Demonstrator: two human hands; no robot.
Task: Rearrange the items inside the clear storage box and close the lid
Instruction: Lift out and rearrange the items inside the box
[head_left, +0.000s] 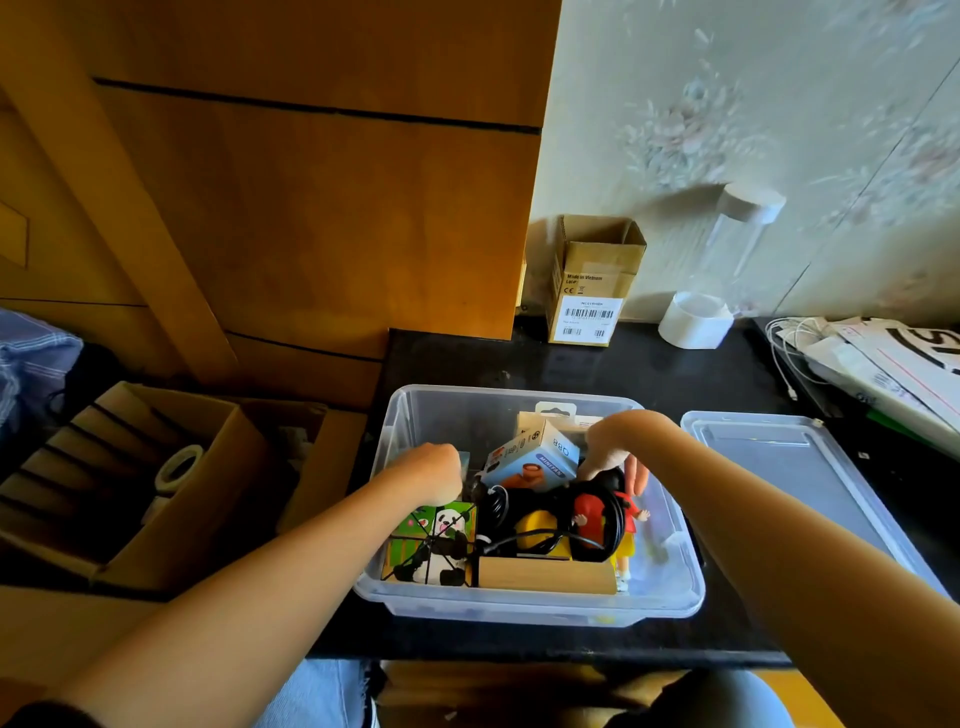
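Note:
The clear storage box (415, 410) sits open on the black tabletop, its lid (789, 467) lying flat to its right. Inside lie a panda-print cube (436, 540), a blue mini-fan carton (535, 460), a tangle of black cable (550, 519), a yellow object (537, 527), a doll in red and yellow (626, 525) and a wooden block (545, 576). My left hand (434, 470) reaches into the box's left side with fingers curled down; what it grips is hidden. My right hand (618, 447) dips in beside the carton, fingers pointing down near the doll and cable.
An open cardboard box (595, 280) and a clear bottle with a white base (711, 291) stand by the wall. Papers and white cables (883, 364) lie at the right. A large carton with tape rolls (176, 467) sits left, below the table edge.

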